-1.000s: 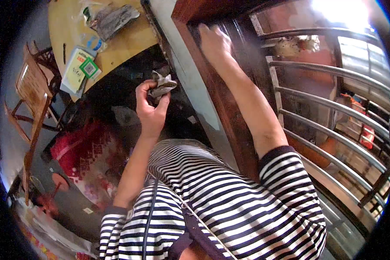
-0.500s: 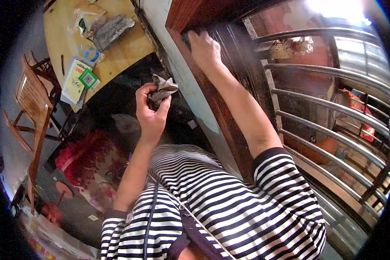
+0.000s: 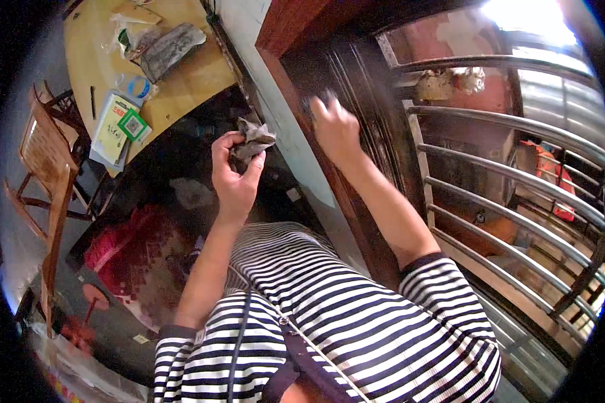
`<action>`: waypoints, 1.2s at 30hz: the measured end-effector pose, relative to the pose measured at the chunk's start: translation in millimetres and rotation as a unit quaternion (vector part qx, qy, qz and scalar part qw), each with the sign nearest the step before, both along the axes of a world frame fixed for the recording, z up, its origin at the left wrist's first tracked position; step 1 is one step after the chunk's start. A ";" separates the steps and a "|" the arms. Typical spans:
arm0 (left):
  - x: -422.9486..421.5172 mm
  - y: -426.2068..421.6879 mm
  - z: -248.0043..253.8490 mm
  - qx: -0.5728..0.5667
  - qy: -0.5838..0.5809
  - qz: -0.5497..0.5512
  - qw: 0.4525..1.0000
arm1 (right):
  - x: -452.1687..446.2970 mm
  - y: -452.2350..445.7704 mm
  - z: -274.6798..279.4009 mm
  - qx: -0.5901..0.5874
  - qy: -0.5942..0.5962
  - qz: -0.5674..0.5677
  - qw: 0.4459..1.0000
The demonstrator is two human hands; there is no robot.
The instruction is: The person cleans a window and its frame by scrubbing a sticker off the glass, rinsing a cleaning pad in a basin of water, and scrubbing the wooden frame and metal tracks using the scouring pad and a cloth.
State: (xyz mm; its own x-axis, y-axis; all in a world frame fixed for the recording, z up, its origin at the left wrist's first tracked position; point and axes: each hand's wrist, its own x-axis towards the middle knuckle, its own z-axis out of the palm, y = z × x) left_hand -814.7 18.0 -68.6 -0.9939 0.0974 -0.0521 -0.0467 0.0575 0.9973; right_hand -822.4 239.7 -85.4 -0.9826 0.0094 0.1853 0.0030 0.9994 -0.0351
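Observation:
Crumpled grey paper or cloth (image 3: 254,138) is pinched between the thumb and fingers of my left hand (image 3: 235,178), in front of my body. My right hand (image 3: 336,127) is on the right, at the dark wooden window sill (image 3: 363,101) beside the reddish-brown frame (image 3: 316,144). Its fingers are curled together and somewhat blurred. Something small and dark shows at its fingertips, too indistinct to name.
Metal bars (image 3: 511,168) cross the window at the right. A yellow table (image 3: 188,94) at the upper left bears papers, tape and a grey plastic bag. A wooden chair (image 3: 50,151) stands at the far left, near a red cloth (image 3: 128,248).
Over the last second my right hand moved up and left along the dark wood, then back down and toward me. My left hand stays nearly still with the crumpled piece.

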 end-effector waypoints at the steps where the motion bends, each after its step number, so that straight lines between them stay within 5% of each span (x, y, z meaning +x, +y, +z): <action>1: -0.6 -1.2 -0.2 -0.005 0.006 0.001 1.000 | 11.2 -1.6 5.9 0.011 -0.032 -0.011 0.999; 5: -5.4 -3.7 -0.5 -0.035 0.021 0.004 0.999 | -61.4 -5.7 4.9 -0.007 0.019 0.007 1.000; 6: -5.8 -4.2 2.0 -0.045 0.020 0.000 0.999 | -93.3 -9.1 6.0 0.001 -0.052 0.004 0.999; 11: -11.8 2.8 10.5 -0.004 -0.003 -0.006 1.000 | -17.7 2.3 5.6 0.004 0.058 0.019 0.998; 13: -9.3 6.1 -1.2 0.066 -0.049 0.016 0.996 | -0.7 2.5 5.8 0.027 0.007 0.000 1.000; 16: -12.1 1.9 -9.0 0.002 -0.003 0.003 1.000 | -55.6 4.7 3.1 0.023 0.031 0.008 0.999; 18: -9.3 1.8 -5.1 -0.035 0.014 -0.014 0.999 | -100.6 -4.5 -11.0 0.125 -0.066 -0.050 0.989; 21: -10.9 5.8 10.7 -0.043 0.009 -0.021 0.999 | -49.7 5.3 2.3 0.001 0.068 -0.001 0.998; 24: -14.5 2.7 -1.5 -0.027 0.012 -0.013 0.999 | 12.2 11.7 6.3 0.040 -0.057 -0.022 0.997; 26: -17.0 1.2 -9.1 -0.039 0.014 -0.010 0.999 | -18.6 8.9 1.8 0.022 0.033 -0.019 0.999; 29: -16.4 -3.6 -5.7 -0.074 0.010 -0.030 0.997 | -96.8 -6.0 -4.2 0.079 -0.102 -0.080 0.988; 33: -15.8 -0.5 4.4 -0.033 -0.005 -0.030 0.999 | -35.0 5.1 11.0 0.014 0.007 -0.022 1.000; 36: -18.4 0.0 -4.8 0.009 -0.009 -0.009 1.000 | 0.8 6.1 16.9 0.043 -0.108 -0.058 0.992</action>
State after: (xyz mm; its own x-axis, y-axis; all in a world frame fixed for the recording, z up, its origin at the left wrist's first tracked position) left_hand -833.1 18.0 -73.4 -0.9909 0.1168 -0.0675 -0.0631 0.0413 0.9972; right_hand -821.6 245.8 -68.5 -0.9928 0.1172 -0.0244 0.1154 0.9912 0.0641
